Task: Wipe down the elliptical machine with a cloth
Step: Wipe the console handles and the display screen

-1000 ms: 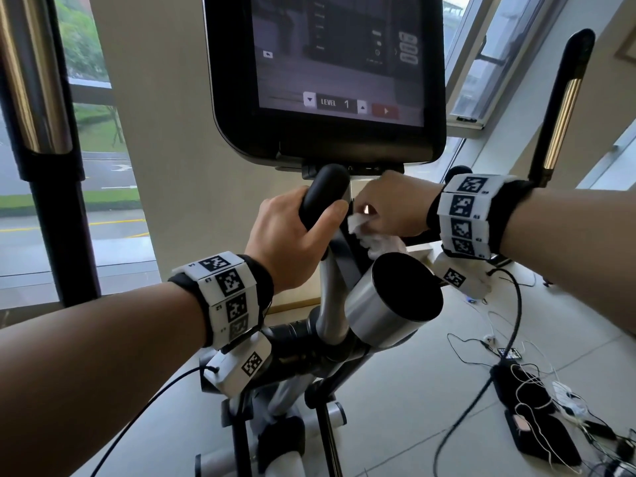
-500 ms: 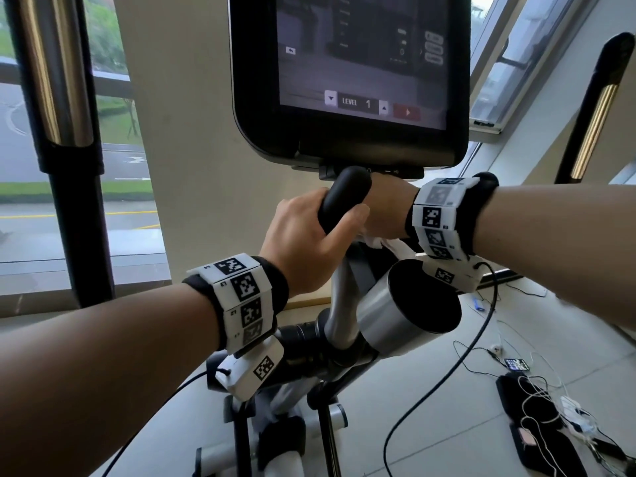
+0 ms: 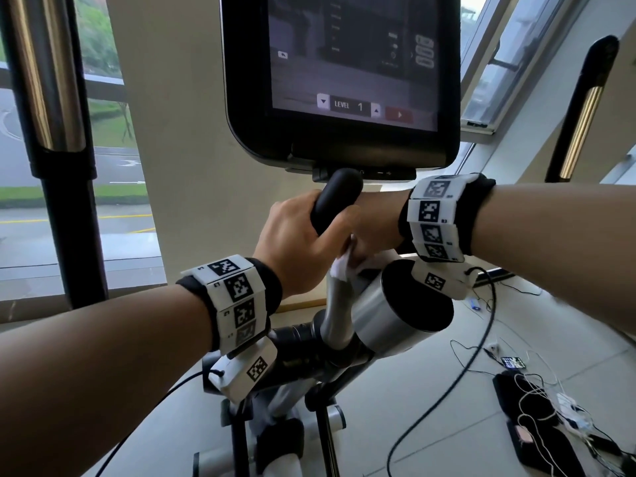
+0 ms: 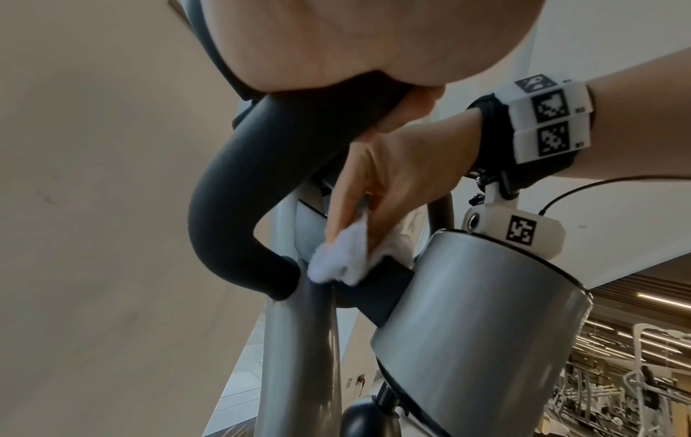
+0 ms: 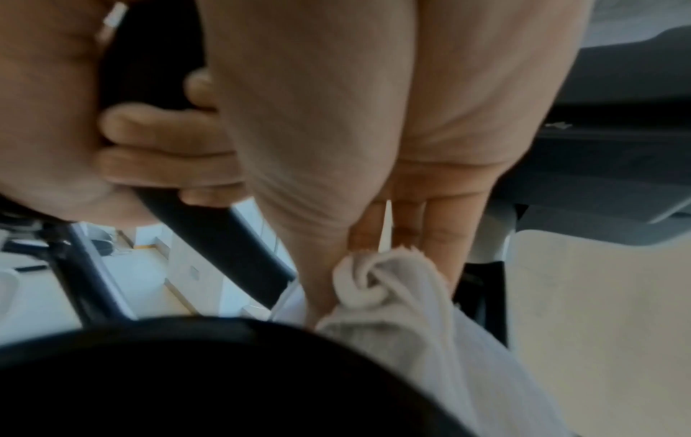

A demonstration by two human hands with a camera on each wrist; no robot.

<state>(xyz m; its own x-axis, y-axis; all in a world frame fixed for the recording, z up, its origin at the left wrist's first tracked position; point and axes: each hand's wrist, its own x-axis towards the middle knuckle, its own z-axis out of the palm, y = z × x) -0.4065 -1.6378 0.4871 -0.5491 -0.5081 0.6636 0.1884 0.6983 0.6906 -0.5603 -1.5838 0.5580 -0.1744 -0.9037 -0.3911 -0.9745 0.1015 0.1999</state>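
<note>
The elliptical's black handle [image 3: 339, 194] rises under the console [image 3: 344, 80]. My left hand [image 3: 303, 235] grips this handle, fingers wrapped round it. My right hand [image 3: 375, 225] reaches in behind the handle and pinches a white cloth [image 3: 340, 268] between thumb and fingers. In the left wrist view the cloth [image 4: 340, 257] is pressed where the bent handle [image 4: 239, 183] meets the grey post [image 4: 299, 354], with the right hand [image 4: 392, 177] above it. The right wrist view shows the bunched cloth [image 5: 392, 283] below my fingers [image 5: 437, 230], with the left hand's fingers [image 5: 160, 147] on the handle.
A silver cup holder [image 3: 395, 304] sticks out just below and right of the cloth. Tall moving arms stand at the far left [image 3: 51, 132] and far right [image 3: 581, 111]. Cables and devices [image 3: 537, 407] lie on the floor to the right. Windows lie beyond.
My right hand has moved left and down with the cloth, from beside the handle's grip to its base at the post. The left hand has kept its hold on the handle.
</note>
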